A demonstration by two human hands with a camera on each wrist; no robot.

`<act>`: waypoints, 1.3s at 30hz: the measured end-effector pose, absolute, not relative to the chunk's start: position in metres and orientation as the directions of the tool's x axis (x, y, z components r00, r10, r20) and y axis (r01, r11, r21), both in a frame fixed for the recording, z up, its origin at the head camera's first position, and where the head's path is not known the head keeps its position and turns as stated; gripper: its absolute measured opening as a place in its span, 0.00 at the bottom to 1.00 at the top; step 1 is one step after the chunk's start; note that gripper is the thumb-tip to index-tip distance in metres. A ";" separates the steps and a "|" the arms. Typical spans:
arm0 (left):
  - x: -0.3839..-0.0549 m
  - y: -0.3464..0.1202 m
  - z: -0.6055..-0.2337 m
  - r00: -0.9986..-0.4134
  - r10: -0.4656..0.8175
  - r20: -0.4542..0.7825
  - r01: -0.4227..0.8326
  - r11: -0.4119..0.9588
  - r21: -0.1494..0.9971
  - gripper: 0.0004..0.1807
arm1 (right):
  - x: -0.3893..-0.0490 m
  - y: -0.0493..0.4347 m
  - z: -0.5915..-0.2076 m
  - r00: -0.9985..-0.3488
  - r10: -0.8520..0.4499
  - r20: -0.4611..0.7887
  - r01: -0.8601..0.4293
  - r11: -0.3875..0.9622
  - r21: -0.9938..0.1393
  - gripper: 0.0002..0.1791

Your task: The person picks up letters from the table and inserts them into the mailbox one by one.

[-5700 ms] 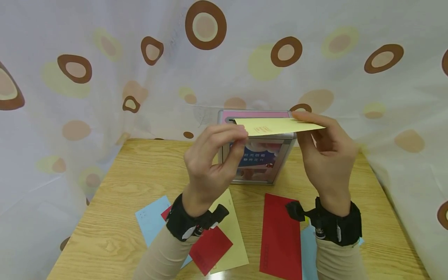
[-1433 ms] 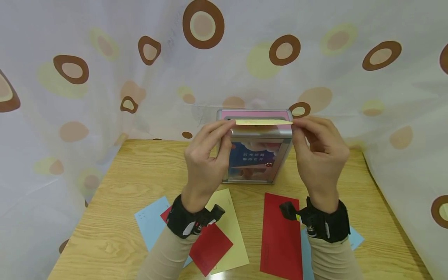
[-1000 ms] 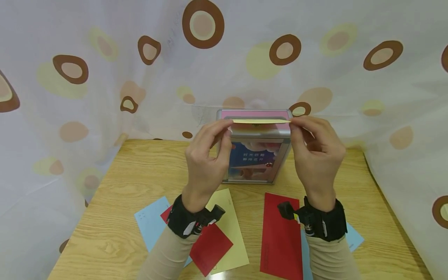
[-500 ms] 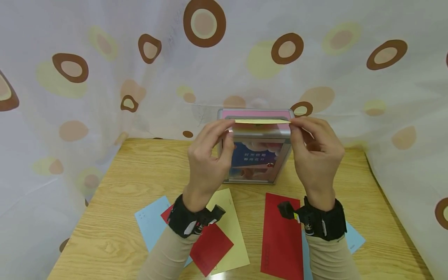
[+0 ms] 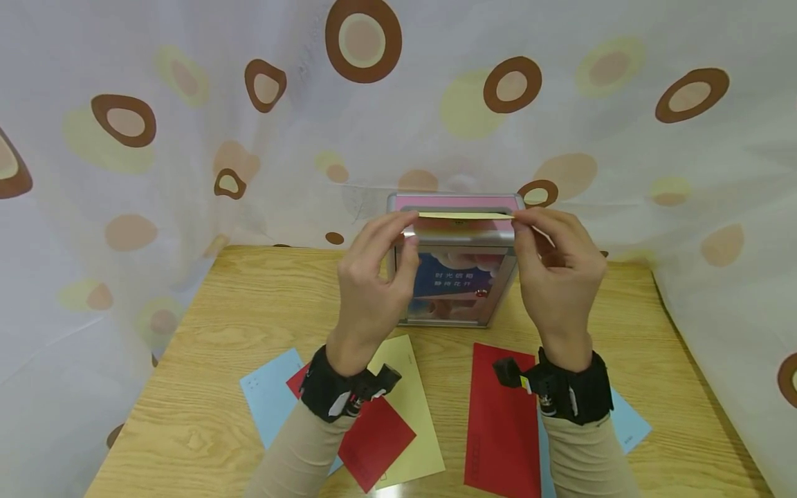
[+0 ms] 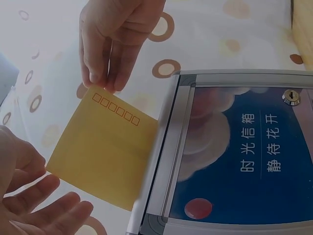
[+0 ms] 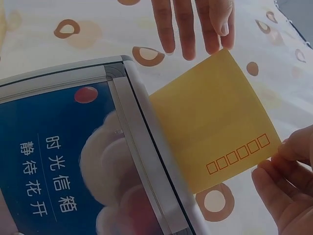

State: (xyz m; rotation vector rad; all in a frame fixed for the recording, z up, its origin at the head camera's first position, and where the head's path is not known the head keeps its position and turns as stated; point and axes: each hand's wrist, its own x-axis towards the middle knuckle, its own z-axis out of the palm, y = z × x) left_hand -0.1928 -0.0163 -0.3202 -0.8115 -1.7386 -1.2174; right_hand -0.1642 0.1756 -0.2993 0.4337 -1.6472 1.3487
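Note:
A yellow envelope stands on edge at the slot in the top of a pink and silver letter box; its lower part is hidden behind the box's top rim. In the head view only its thin upper edge shows. The left hand touches the left upper corner with a fingertip, its thumb apart from the paper and its other fingers extended, as the right wrist view shows. My right hand pinches the other upper corner, beside the row of red squares, between thumb and fingers.
On the wooden table, a red envelope, a light blue one and a yellow one overlap on the left. To the right lies a larger red envelope over a blue one. Patterned cloth hangs behind.
The yellow envelope has turned from lying slanted to edge-on over the box slot. My right hand has moved left with it, and the left thumb has parted from the paper. Lately little moves.

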 end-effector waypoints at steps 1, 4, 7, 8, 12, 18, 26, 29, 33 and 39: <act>-0.193 -0.016 -0.321 -0.439 0.042 0.898 0.857 0.320 0.404 0.14 | -0.164 0.176 -0.299 -0.506 0.273 0.818 -0.746 0.336 -0.574 0.08; -0.193 -0.017 -0.322 -0.447 0.049 0.893 0.852 0.327 0.409 0.15 | -0.164 0.176 -0.300 -0.513 0.271 0.815 -0.739 0.345 -0.579 0.08; -0.193 -0.017 -0.323 -0.454 0.051 0.890 0.848 0.330 0.414 0.15 | -0.164 0.176 -0.301 -0.513 0.268 0.815 -0.733 0.358 -0.579 0.08; -0.193 -0.017 -0.323 -0.455 0.052 0.889 0.848 0.331 0.415 0.15 | -0.164 0.175 -0.302 -0.513 0.268 0.815 -0.731 0.362 -0.579 0.08; -0.193 -0.017 -0.324 -0.463 0.056 0.884 0.846 0.325 0.423 0.15 | -0.165 0.175 -0.303 -0.515 0.266 0.815 -0.725 0.373 -0.580 0.09; -0.192 -0.017 -0.325 -0.477 0.060 0.877 0.838 0.330 0.434 0.16 | -0.170 0.180 -0.310 -0.521 0.250 0.816 -0.724 0.377 -0.578 0.09; -0.194 -0.016 -0.329 -0.495 0.091 0.864 0.828 0.352 0.437 0.18 | -0.178 0.187 -0.321 -0.534 0.235 0.812 -0.709 0.398 -0.581 0.10; -0.194 -0.016 -0.329 -0.508 0.102 0.855 0.819 0.366 0.443 0.19 | -0.176 0.184 -0.319 -0.538 0.235 0.809 -0.705 0.401 -0.585 0.10; -0.194 -0.017 -0.329 -0.518 0.110 0.849 0.813 0.373 0.448 0.19 | -0.177 0.184 -0.321 -0.535 0.233 0.812 -0.701 0.414 -0.581 0.10; -0.196 -0.017 -0.331 -0.535 0.122 0.836 0.802 0.386 0.457 0.19 | -0.186 0.190 -0.331 -0.538 0.232 0.811 -0.703 0.406 -0.583 0.11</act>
